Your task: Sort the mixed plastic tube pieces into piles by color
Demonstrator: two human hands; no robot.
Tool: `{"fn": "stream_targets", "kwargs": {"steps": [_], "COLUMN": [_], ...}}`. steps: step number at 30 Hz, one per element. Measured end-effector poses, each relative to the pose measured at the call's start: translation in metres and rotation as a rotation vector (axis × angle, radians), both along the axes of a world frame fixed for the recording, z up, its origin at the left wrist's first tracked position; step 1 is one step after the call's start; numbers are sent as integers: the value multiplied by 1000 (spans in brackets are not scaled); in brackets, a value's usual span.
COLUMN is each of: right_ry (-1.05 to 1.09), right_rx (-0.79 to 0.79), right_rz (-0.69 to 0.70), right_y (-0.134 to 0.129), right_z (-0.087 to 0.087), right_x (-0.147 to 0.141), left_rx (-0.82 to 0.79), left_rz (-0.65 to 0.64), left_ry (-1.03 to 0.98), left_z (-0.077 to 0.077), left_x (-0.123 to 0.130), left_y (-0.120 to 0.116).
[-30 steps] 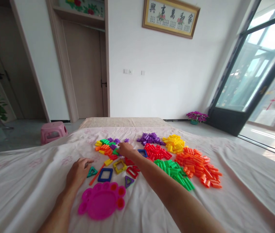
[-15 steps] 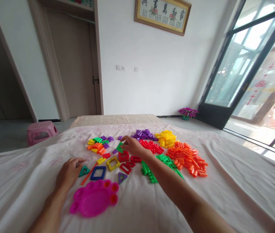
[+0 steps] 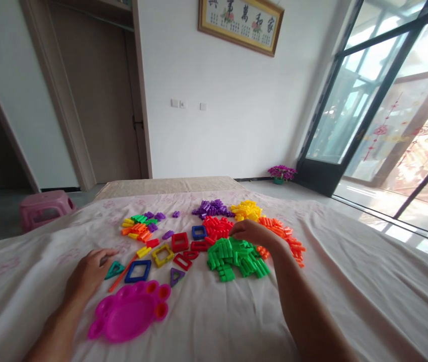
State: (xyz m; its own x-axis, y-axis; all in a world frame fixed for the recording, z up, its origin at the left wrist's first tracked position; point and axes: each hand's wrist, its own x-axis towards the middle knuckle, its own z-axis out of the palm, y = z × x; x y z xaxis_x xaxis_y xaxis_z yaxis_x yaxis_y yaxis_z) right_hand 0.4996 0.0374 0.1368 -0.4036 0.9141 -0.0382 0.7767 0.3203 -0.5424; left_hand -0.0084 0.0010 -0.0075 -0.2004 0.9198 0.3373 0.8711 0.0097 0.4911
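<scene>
Swung with the right grip [image 3: 253,233] from beside the mixed pieces [image 3: 140,228] to the green blocks [image 3: 236,259] just below, probably bringing one more; cannot tell whether released. Left relaxed, unclenched, beside the teal triangle [image 3: 114,270] with the left hand [image 3: 88,274].

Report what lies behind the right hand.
Yellow pieces and orange pieces show beyond the right hand. Whatever the hand itself covers, perhaps more orange pieces, cannot be seen.
</scene>
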Motion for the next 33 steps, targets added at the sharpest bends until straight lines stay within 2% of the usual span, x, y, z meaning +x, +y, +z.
{"fn": "stream_targets", "kwargs": {"steps": [3, 6, 9, 12, 15, 19, 23, 28, 33], "right_ry": [-49, -18, 81, 67, -45, -278, -468, -493, -310], "right_rx": [114, 276, 284, 247, 223, 279, 275, 239, 231], "right_rz": [-98, -163, -54, 47, 102, 83, 63, 29, -74], "right_y": [0, -1, -2, 1, 11, 27, 40, 54, 73], "right_z": [0, -2, -6, -11, -18, -25, -34, -45, -39], "right_x": [-5, -24, -55, -97, -142, -196, -234, -247, -221], "left_rx": [-5, 8, 15, 18, 18, 13, 24, 14, 0], "left_rz": [9, 5, 3, -2, -4, -4, 4, 7, 8], "left_ry": [5, 24, 34, 29, 17, -3, -25, -22, -11], "left_z": [0, 1, 3, 4, 5, 6, 6, 8, 6], "left_x": [0, 1, 3, 5, 5, 6, 8, 9, 8], "left_y": [0, 0, -1, -2, -2, -2, -2, -3, -2]}}
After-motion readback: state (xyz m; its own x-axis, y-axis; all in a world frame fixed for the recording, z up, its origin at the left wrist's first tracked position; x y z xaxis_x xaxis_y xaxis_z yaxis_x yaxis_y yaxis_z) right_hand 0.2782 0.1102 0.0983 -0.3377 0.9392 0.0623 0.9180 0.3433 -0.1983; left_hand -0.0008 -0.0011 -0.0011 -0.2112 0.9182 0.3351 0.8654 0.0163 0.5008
